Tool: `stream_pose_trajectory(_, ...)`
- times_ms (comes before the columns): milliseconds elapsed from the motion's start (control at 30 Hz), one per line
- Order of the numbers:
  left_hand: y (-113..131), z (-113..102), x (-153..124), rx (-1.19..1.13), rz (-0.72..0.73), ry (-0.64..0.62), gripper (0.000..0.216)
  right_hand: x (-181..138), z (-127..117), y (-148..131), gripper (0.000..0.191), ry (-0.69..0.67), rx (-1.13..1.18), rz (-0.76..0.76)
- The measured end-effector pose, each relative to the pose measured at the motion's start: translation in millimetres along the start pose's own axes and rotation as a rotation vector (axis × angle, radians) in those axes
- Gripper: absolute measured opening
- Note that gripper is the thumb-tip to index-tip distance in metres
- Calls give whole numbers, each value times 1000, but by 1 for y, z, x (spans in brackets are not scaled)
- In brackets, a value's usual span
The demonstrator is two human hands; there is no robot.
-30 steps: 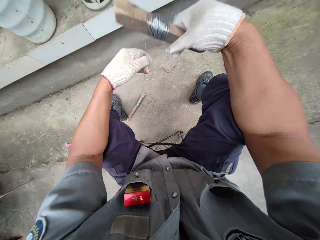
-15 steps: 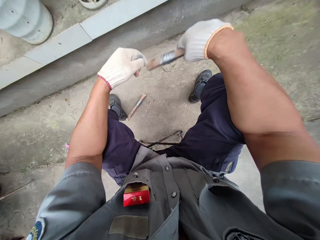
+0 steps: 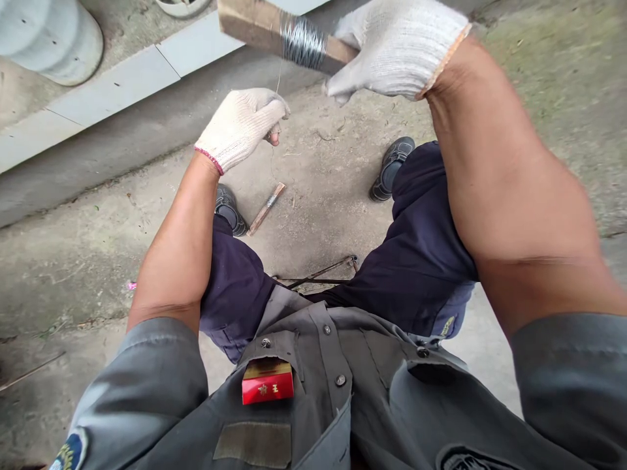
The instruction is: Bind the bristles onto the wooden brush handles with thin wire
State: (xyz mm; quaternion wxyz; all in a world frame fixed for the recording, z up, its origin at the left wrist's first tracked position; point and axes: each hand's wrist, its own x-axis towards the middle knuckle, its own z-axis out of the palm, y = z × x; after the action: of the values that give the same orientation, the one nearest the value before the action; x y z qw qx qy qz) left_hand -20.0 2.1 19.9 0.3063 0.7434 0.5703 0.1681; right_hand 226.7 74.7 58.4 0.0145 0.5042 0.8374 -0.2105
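Note:
My right hand, in a white knitted glove, grips one end of a wooden stick at the top of the view. Silvery wire is wound in a thick band round the stick's middle. A thin strand runs down from the band to my left hand, also gloved, whose fingers are pinched on it. The strand's loose tail hangs below that hand. On the ground near my left shoe lies a second, smaller-looking stick with wire wound round its middle.
A concrete ledge with pale tiles crosses the upper left, bearing a ribbed white barrel and a round container. My shoes rest on the concrete floor. Thin dark bars show beneath me. A red box sits in my shirt pocket.
My right hand has raised the wire-wound stick up and toward the camera, away from my left hand. The strand between them now shows. My left hand has barely moved.

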Motion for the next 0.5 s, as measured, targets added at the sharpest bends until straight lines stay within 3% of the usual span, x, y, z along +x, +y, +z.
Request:
stream_pose_trajectory(100,2,6,1,27,9,-58,31,8,5,0,43,146,-122,40)
stream_pose_trajectory(267,6,8,1,114,67,-110,29,26,14,10,43,278,-213,105)
stream_pose_trajectory(400,6,1,-1,121,75,-23,28,27,18,3,45,84,-393,298)
stream_pose_trajectory(500,2,-5,-2,186,56,31,29,23,26,2,39,-139,-510,191)
